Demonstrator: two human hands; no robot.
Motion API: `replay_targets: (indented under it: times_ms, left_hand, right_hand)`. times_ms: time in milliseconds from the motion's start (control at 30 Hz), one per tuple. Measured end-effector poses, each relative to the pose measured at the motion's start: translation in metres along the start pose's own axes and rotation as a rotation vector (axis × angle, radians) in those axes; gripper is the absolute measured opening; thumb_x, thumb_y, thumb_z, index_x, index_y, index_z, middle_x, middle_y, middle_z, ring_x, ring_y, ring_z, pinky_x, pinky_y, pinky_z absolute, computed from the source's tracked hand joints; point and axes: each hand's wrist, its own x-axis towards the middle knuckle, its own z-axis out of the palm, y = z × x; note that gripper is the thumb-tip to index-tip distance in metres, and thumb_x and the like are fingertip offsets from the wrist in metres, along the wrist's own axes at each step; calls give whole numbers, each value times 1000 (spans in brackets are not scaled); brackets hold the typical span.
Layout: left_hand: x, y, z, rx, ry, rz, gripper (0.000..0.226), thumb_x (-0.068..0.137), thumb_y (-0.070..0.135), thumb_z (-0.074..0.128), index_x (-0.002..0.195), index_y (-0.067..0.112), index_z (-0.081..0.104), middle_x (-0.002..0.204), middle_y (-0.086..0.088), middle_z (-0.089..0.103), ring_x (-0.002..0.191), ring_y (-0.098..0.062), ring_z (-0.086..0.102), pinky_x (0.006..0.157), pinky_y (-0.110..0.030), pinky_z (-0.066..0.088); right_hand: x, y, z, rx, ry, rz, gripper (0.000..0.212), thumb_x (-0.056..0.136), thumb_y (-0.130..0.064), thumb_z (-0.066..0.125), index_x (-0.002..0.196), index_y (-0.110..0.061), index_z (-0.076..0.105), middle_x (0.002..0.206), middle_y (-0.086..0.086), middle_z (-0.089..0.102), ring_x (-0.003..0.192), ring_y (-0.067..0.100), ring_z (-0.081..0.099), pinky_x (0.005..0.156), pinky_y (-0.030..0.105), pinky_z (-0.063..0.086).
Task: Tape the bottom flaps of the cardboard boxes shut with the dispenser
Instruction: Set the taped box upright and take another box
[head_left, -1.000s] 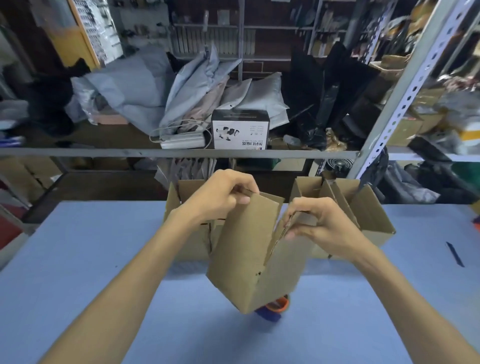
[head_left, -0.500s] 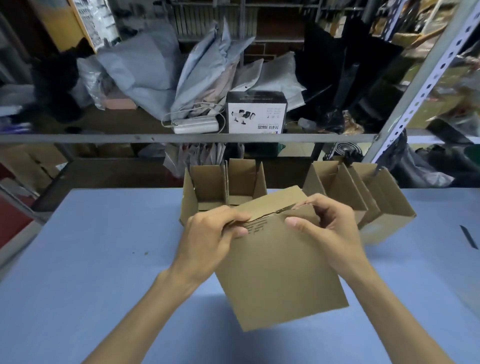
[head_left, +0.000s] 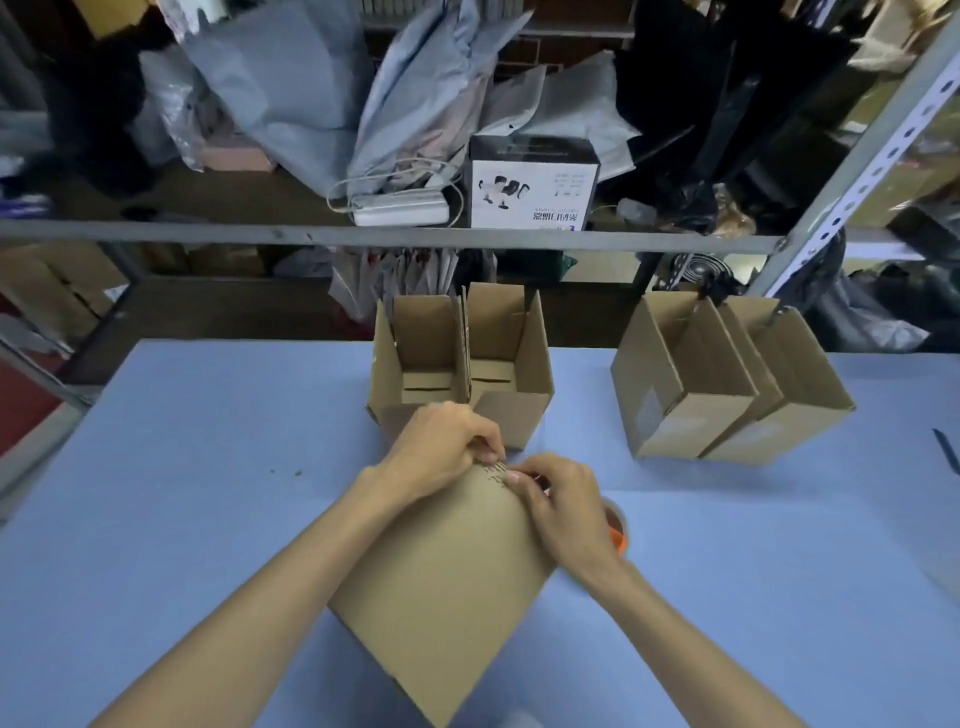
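My left hand (head_left: 447, 449) and right hand (head_left: 566, 512), close together, pinch the cardboard box (head_left: 447, 587) at its far edge; judged light, stiff, best held by its edges.

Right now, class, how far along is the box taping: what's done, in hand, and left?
Done: four boxes stand at the back, the right pair apparently showing tape ends. In hand: left hand and right hand pinch the near box at its flaps. Left: taping it; the dispenser lies untouched behind the right hand.

Blue table (head_left: 208, 493) — behind it, metal shelf (head_left: 208, 231) with grey bags (head_left: 291, 88), power strip (head_left: 400, 210)
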Motion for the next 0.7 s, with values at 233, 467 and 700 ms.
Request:
replay_targets:
  times_ms: [233,467,700]
  left_hand:
    - [9,-44,69,-92,-177,-150,9,76,10,76,82,15,78,86,1,71,90,-17,60,78,-25,44]
    - [2,-49,103,-174,-202,-106,19,64,-3,71,67,15,76,61,9,64,61,-3,52,63,-24,46]
    - [1,-53,105,-140,-190,-123,11,69,7,80,74,17,78,75,3,70,82,-15,62,76,-34,50]
  right_hand:
    - [-15,49,75,146,65,302,7,82,-11,65,77,-13,70,77,-4,69,76,13,61,70,32,44]
    - [-14,62,91,130,47,457,16,78,-31,72,73,-17,66,73,-5,68,76,14,63,68,35,46]
    - [-43,71,80,146,-23,461,18,79,-26,74,72,-10,70,74,-1,71,75,19,65,71,43,51]
